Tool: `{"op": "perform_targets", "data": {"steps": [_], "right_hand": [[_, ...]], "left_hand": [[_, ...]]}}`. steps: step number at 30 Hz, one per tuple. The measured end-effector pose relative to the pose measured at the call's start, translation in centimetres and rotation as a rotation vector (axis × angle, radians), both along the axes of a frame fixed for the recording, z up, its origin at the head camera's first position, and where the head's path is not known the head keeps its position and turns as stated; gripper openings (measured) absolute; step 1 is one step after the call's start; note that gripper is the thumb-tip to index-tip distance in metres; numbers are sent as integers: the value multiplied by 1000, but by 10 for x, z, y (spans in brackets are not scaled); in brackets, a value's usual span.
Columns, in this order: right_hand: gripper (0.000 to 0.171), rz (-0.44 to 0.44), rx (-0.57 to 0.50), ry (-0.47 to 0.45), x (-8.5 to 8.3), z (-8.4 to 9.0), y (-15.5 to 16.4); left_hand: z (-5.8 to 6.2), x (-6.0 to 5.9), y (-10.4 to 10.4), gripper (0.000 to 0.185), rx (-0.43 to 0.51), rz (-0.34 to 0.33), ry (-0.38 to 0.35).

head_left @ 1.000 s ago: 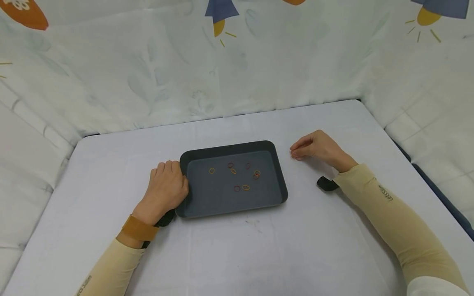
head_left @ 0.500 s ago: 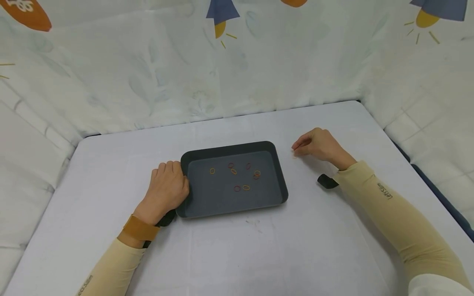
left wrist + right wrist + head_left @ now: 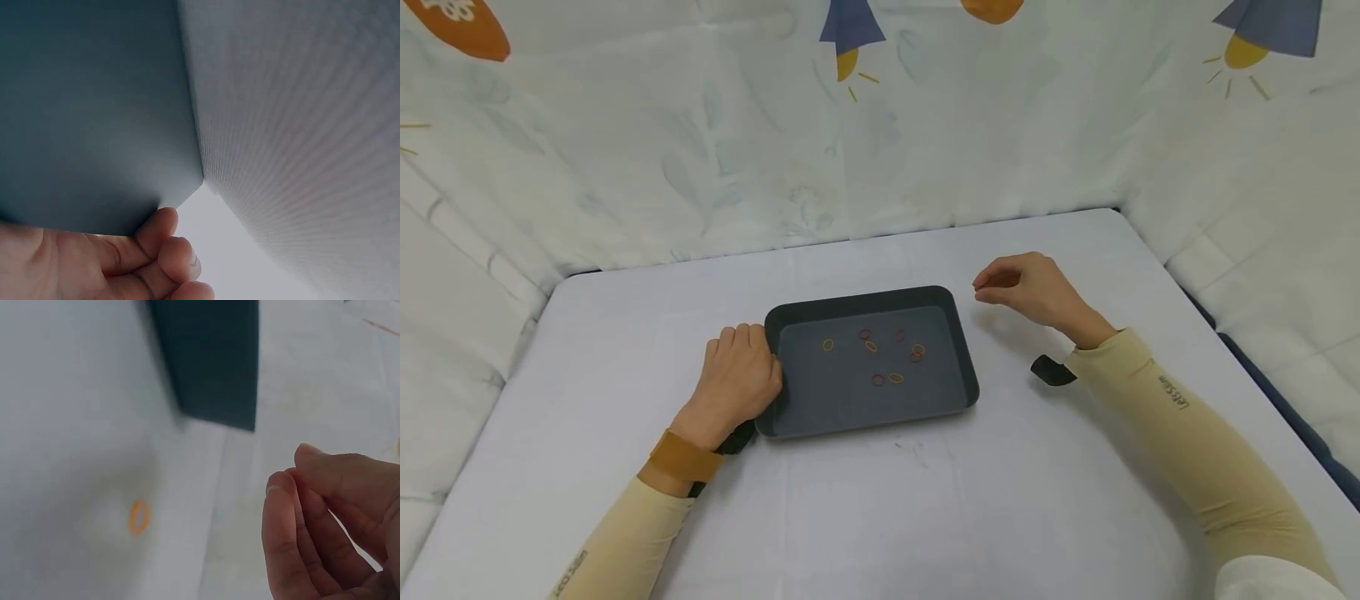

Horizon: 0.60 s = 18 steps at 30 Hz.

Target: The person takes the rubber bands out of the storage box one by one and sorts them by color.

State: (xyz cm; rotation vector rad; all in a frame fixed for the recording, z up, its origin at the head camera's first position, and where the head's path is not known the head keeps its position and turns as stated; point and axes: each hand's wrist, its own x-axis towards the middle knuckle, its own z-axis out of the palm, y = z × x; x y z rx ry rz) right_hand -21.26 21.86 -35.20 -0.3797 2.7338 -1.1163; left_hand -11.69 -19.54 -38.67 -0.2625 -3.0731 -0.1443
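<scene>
On the white table (image 3: 865,517), just right of the dark tray (image 3: 958,333), lies a small orange rubber band (image 3: 139,517); the right wrist view shows it as a thin, slightly oval loop lying flat on the cloth, apart from the tray's corner. Above it hovers the right hand (image 3: 1026,287), raised off the table with the wrist bent and the fingers (image 3: 281,537) loosely curled toward the thumb. Their tips are close together, and nothing shows between them, so the hand looks relaxed and holds nothing. The forearm, in a cream sleeve (image 3: 1187,433), comes in from the lower right.

At the tray's left edge rests the left hand (image 3: 737,379), knuckles up, fingers curled against the rim; in the left wrist view the fingertips (image 3: 165,228) sit under the tray's corner, grasping it. A brown strap (image 3: 685,458) circles that wrist.

Inside the shallow, rectangular, dark grey tray lie several rubber bands (image 3: 880,358), some yellow-orange and some red, scattered over the far half of its floor. Behind the table hangs a pale printed cloth (image 3: 775,125).
</scene>
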Motion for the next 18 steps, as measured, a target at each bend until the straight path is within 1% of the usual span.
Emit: {"op": "perform_targets", "data": {"steps": [5, 8, 13, 18], "right_hand": [[16, 55, -66, 3, 8, 10, -21], [17, 118, -86, -3, 12, 12, -32], [20, 259, -61, -7, 19, 9, -50], [18, 376, -22, -5, 23, 1, -67]], "left_hand": [[1, -1, -1, 22, 1, -3, -4], [0, -2, -1, 21, 1, -5, -4], [-1, -2, -2, 21, 0, -5, -1], [-2, -2, -2, 20, 2, -7, 3]]}}
